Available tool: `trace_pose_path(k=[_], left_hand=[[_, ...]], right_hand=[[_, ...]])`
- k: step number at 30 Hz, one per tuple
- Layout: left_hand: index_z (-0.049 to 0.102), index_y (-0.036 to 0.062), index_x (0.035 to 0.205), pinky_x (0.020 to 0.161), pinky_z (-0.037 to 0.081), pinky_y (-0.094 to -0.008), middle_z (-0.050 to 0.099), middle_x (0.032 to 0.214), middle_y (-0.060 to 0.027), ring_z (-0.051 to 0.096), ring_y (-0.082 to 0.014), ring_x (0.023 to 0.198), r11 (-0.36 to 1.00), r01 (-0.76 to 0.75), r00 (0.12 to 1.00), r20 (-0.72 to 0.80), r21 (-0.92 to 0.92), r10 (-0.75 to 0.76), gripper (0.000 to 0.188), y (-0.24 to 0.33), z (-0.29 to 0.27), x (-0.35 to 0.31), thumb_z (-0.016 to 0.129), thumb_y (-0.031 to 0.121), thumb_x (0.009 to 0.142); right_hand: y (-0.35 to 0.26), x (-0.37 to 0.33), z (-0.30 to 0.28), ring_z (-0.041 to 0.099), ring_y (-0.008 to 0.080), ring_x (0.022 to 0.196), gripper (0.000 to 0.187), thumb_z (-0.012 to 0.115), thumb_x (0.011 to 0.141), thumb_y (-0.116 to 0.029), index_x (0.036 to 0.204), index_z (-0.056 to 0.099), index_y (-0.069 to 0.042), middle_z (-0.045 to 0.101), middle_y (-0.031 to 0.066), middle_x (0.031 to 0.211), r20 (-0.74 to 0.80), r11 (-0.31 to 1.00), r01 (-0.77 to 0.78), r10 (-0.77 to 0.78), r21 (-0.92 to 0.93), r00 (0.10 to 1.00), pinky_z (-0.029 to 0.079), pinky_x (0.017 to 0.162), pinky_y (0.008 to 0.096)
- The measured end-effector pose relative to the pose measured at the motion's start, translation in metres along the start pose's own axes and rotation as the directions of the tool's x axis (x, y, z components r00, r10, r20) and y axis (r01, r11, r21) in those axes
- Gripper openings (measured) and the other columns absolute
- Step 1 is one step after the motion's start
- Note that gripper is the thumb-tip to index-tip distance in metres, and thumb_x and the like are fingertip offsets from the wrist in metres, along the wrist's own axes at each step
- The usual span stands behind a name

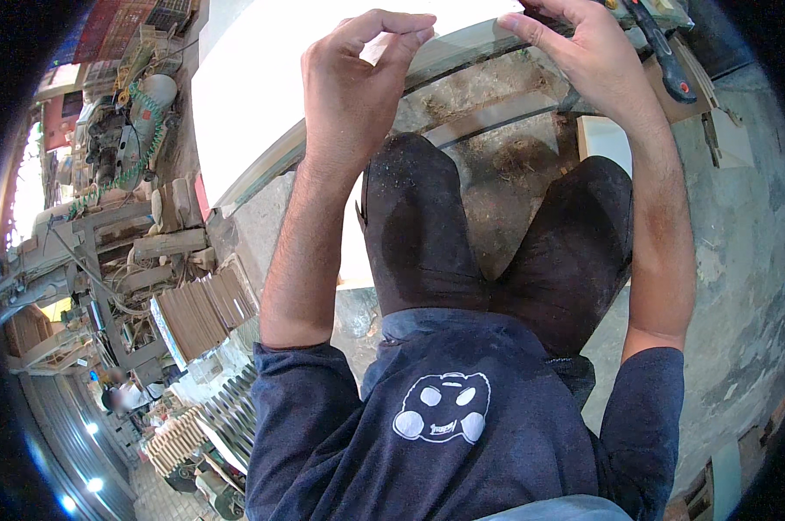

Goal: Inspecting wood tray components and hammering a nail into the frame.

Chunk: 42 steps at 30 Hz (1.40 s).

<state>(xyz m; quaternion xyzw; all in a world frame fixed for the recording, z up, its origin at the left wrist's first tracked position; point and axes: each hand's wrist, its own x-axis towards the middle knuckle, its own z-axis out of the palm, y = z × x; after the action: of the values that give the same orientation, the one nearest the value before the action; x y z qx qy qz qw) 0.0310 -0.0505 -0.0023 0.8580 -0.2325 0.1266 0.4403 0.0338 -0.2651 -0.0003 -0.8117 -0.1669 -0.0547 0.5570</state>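
Note:
My left hand (pixel 358 78) is raised over the edge of a bright white panel (pixel 245 95), its thumb and forefinger pinched together. Whatever lies between those fingertips is lost in the glare. My right hand (pixel 596 65) is at the top of the view, at the panel's right end, with the thumb pointing left toward the other hand. Its fingers are partly cut off by the picture's edge, curled around something too small or dark to make out. Just right of this hand lies a tool with a black handle (pixel 666 65) and a red spot at its end.
My knees, in dark trousers, are below the panel's edge. A frame bar (pixel 492 117) crosses the dusty floor beneath. At left stand a green coiled hose (pixel 141 143), machinery and a stack of brown boards (pixel 206 313). Slatted pieces (pixel 227 417) and a distant person are at lower left.

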Motion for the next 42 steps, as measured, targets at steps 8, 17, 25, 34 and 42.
trace_pose_path(k=[8,17,25,34,42], left_hand=[[0.065,0.0025,0.097,0.082,0.050,-0.0274,0.066,0.090,-0.0075,0.061,-0.0115,0.087,0.999,-0.045,0.999,0.003,-0.020,0.045,0.014,-0.004,0.000,0.001,0.060,0.007,0.085],[0.066,0.0040,0.095,0.082,0.049,-0.0267,0.066,0.093,-0.0057,0.059,-0.0104,0.090,0.993,-0.092,0.995,-0.015,0.080,0.094,0.013,-0.004,0.000,-0.001,0.060,0.005,0.085],[0.067,0.0042,0.088,0.078,0.047,-0.0287,0.064,0.088,-0.0073,0.058,-0.0148,0.090,0.992,-0.108,0.994,-0.012,0.069,0.109,0.010,0.005,0.003,0.000,0.060,0.001,0.081],[0.067,0.0066,0.082,0.078,0.044,-0.0334,0.066,0.081,-0.0073,0.061,-0.0220,0.082,0.975,-0.109,0.991,-0.051,0.193,0.120,0.008,0.008,-0.004,0.002,0.064,0.005,0.075],[0.058,0.0098,0.099,0.088,0.037,-0.0377,0.063,0.079,-0.0021,0.060,-0.0205,0.085,0.989,-0.067,0.997,-0.041,0.129,0.073,0.023,0.011,-0.003,0.002,0.064,0.009,0.077]], right_hand=[[0.000,0.000,0.001,0.057,0.0167,0.094,0.037,0.061,0.083,-0.013,0.115,0.054,0.003,0.061,0.0143,0.107,-0.002,1.000,-0.012,0.012,-0.013,1.000,0.044,0.084,0.0281],[-0.001,0.003,-0.004,0.057,0.0147,0.091,0.036,0.061,0.084,-0.013,0.115,0.054,0.004,0.062,0.0122,0.103,-0.003,1.000,-0.012,0.012,-0.009,1.000,0.045,0.081,0.0270],[0.014,0.045,-0.083,0.059,0.0150,0.079,0.033,0.059,0.086,-0.026,0.103,0.060,0.002,0.065,0.0129,0.091,-0.274,0.835,0.016,-0.198,-0.550,0.941,0.046,0.073,0.0278],[0.046,0.091,-0.106,0.051,0.0175,0.048,0.047,0.063,0.076,-0.039,0.069,0.060,0.007,0.052,0.0089,0.052,-0.018,0.738,-0.257,0.315,-0.623,0.949,0.042,0.048,0.0331],[0.062,0.117,-0.107,0.062,0.0272,0.059,0.041,0.057,0.076,-0.030,0.069,0.061,0.011,0.061,0.0199,0.064,-0.116,0.598,-0.292,0.315,-0.747,0.942,0.046,0.058,0.0393]])
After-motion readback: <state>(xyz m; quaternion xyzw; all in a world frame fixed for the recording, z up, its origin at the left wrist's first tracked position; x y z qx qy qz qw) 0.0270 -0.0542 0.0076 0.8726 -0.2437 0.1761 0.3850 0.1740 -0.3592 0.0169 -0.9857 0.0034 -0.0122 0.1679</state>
